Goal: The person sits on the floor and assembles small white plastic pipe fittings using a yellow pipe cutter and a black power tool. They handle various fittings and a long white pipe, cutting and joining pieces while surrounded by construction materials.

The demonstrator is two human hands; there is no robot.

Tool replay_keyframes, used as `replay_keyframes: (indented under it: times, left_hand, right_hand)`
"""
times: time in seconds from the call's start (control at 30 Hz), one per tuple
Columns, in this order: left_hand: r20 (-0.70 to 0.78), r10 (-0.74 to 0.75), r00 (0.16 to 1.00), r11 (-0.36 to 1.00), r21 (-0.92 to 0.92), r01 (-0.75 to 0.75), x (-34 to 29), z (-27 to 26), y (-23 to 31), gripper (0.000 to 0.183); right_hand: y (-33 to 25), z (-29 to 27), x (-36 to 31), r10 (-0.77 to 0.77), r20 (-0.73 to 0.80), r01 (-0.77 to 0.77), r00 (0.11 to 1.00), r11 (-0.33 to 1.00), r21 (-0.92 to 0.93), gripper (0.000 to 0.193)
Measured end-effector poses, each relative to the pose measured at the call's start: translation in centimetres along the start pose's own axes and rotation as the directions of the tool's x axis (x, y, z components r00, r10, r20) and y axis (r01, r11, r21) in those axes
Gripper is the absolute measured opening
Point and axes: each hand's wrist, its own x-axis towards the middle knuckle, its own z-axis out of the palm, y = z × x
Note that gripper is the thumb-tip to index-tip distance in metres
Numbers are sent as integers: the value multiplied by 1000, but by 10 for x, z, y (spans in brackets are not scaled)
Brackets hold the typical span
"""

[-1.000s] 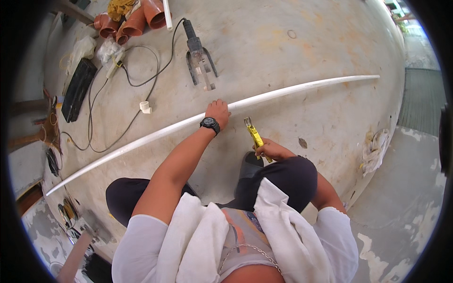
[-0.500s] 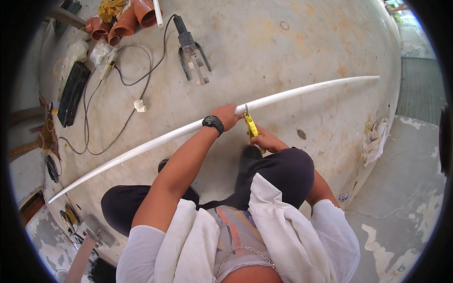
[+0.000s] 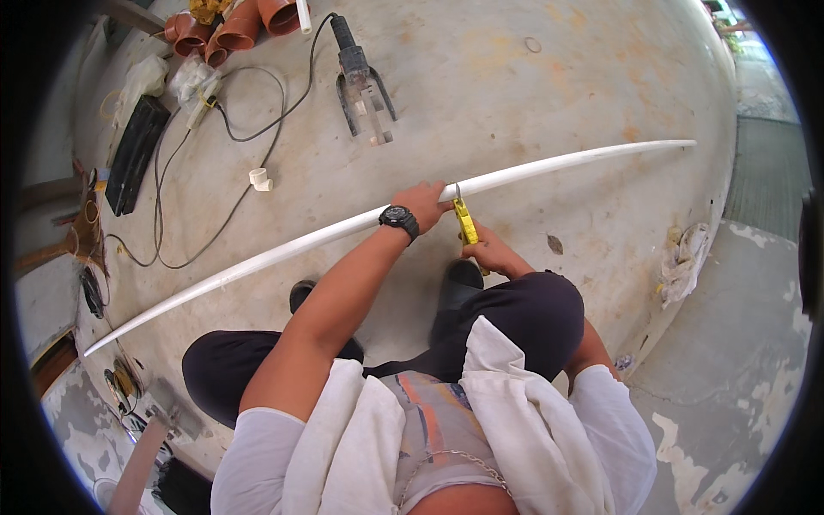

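Observation:
A long white plastic pipe (image 3: pixel 292 250) lies slantwise across the floor, its right end farther away. Wrapped over the pipe near its middle is my left hand (image 3: pixel 424 206), with a black watch (image 3: pixel 398 221) on the wrist. Just right of those fingers, the metal jaw of a yellow pipe cutter (image 3: pixel 465 221) meets the pipe. My right hand (image 3: pixel 491 251) is closed round the cutter's handles, below the pipe. Whether the blade has entered the plastic is too small to tell.
Beyond the pipe lie a corded power tool (image 3: pixel 360 77), a white elbow fitting (image 3: pixel 261 180) and a black case (image 3: pixel 139 154). Orange-brown pipe fittings (image 3: pixel 239 30) are piled at the far left. A crumpled plastic bag (image 3: pixel 683 264) is at the right. My knees flank the work.
The cutter's jaw has come up onto the pipe, where its tip stood apart in outline before. Both hands sit slightly farther right in view, and the whole view has shifted a little.

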Motion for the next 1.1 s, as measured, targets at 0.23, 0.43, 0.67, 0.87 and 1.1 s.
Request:
replay_keyframes:
  times: [0.23,0.43,0.67,0.87,1.1]
  left_hand:
    - [-36,6,999,1000,4,-6,3,6,-3,48]
    - [-23,7,1000,1000,4,-7,5,7,-3,48]
    - [-28,6,1000,1000,-9,-7,4,6,-4,49]
    - [-21,13,1000,1000,-26,-14,5,6,-5,50]
    - [-18,22,1000,999,-22,-22,4,6,-3,44]
  right_hand:
    - [6,-6,5,-11,44,14,999,998,-62,82]
    - [17,-7,10,-33,37,35,999,997,-69,78]
    - [12,-7,10,-49,39,53,998,995,-85,73]
    - [19,-6,12,-58,17,59,998,996,-66,72]
    - [10,2,10,57,-49,-59,997,998,-36,48]
